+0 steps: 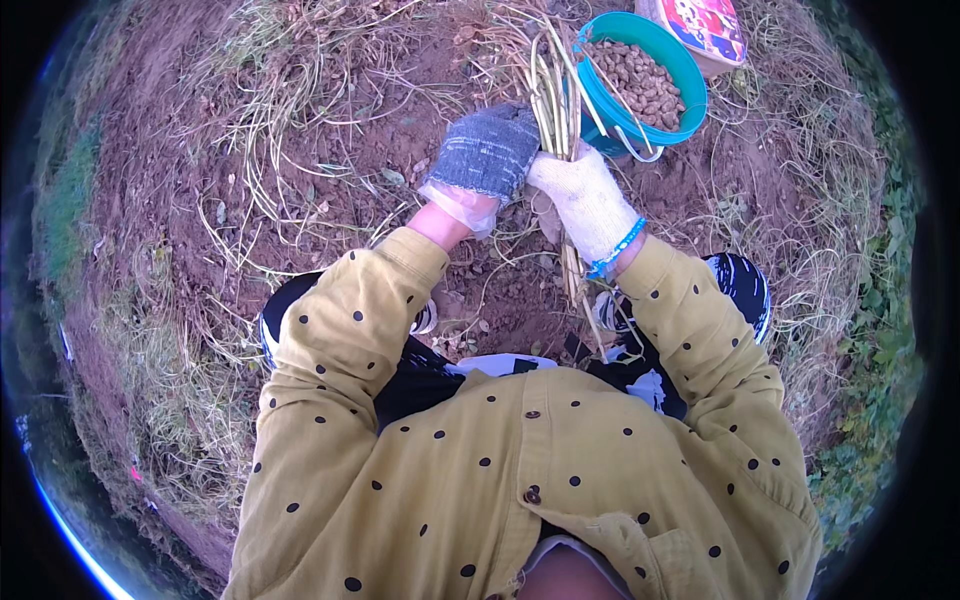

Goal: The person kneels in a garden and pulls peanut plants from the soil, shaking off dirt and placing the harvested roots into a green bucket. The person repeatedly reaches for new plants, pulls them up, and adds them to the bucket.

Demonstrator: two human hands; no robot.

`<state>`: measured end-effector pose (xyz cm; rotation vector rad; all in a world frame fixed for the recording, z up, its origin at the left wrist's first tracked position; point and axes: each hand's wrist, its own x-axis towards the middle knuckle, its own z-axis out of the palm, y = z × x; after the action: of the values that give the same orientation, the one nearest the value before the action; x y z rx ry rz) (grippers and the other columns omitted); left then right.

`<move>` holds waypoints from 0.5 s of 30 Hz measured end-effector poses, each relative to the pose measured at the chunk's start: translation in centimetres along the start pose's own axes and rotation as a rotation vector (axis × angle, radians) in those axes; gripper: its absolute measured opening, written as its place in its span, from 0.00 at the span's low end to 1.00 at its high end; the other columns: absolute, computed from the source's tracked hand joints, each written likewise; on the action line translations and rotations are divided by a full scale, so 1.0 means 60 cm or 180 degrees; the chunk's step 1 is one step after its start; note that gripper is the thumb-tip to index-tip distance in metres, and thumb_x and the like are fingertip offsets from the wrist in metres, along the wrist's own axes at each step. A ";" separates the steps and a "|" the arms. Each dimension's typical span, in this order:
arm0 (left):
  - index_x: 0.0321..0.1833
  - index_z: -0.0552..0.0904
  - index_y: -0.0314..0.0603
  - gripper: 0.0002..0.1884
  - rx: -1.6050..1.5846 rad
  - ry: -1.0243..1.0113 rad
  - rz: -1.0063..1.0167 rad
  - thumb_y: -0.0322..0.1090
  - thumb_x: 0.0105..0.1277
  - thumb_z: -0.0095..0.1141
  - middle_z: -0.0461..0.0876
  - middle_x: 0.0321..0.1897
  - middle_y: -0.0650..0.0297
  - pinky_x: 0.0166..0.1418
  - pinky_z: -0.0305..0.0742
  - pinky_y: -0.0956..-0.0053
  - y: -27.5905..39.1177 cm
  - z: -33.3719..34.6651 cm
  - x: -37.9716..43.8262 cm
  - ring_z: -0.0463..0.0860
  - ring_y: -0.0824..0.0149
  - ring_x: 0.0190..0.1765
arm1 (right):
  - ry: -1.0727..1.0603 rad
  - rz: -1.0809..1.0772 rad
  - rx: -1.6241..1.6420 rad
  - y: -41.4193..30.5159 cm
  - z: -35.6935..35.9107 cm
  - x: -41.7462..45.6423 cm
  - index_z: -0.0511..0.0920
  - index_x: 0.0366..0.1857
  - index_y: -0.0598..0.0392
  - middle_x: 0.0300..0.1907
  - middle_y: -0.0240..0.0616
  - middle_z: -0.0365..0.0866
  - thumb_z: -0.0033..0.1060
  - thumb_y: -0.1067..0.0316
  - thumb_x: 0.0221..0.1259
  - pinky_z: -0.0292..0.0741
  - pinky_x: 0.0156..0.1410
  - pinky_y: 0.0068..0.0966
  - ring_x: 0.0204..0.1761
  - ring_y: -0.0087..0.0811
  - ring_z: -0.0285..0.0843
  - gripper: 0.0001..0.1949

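Note:
In front of me, beside the bucket, is a bundle of long pale plant stems (553, 105), apparently peanut plants. My right hand (585, 195), in a white knit glove with a blue cuff edge, is closed around the stems. Their thinner ends (576, 277) hang below it toward my lap. My left hand (486, 150) wears a dark grey knit glove over a clear plastic one and lies against the bundle's left side. Its fingers are turned away, so their grip is hidden. Just beyond my right hand stands a teal plastic bucket (694, 112) partly filled with unshelled peanuts (637, 82).
The bucket's white handle grip (641, 150) hangs on the near side. Behind it is a printed container (705, 30). Pulled vines (277, 112) litter the brown soil (405, 120). Green leafy plants (885, 322) line the right edge. My knees (739, 292) flank the work area.

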<state>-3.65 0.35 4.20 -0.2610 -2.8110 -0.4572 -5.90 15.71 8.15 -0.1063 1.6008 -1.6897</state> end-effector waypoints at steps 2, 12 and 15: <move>0.45 0.83 0.42 0.11 -0.0075 -0.0039 0.0286 0.33 0.59 0.56 0.85 0.35 0.51 0.44 0.81 0.59 -0.004 0.002 -0.001 0.86 0.51 0.41 | -0.0017 0.0127 0.0102 -0.003 -0.006 -0.015 0.76 0.39 0.55 0.20 0.29 0.71 0.61 0.62 0.62 0.64 0.16 0.19 0.14 0.21 0.67 0.10; 0.17 0.69 0.59 0.23 -0.5325 0.1485 -0.3485 0.49 0.74 0.51 0.58 0.06 0.74 0.12 0.46 0.74 -0.132 -0.129 -0.007 0.56 0.74 0.08 | 0.0218 0.0123 0.0410 -0.003 -0.101 -0.038 0.76 0.45 0.54 0.22 0.27 0.73 0.65 0.60 0.62 0.61 0.17 0.17 0.14 0.18 0.65 0.13; 0.19 0.71 0.54 0.22 -0.5821 0.0941 -0.2369 0.51 0.74 0.52 0.62 0.07 0.72 0.13 0.50 0.77 -0.097 -0.164 0.043 0.60 0.75 0.10 | -0.0137 0.0434 -0.0618 0.012 -0.096 -0.023 0.76 0.48 0.56 0.27 0.32 0.77 0.65 0.58 0.58 0.69 0.24 0.24 0.20 0.23 0.71 0.19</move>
<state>-4.96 -8.03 12.29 0.5017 -1.2464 -2.6659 -7.79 21.24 6.96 -0.1268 1.6976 -1.4178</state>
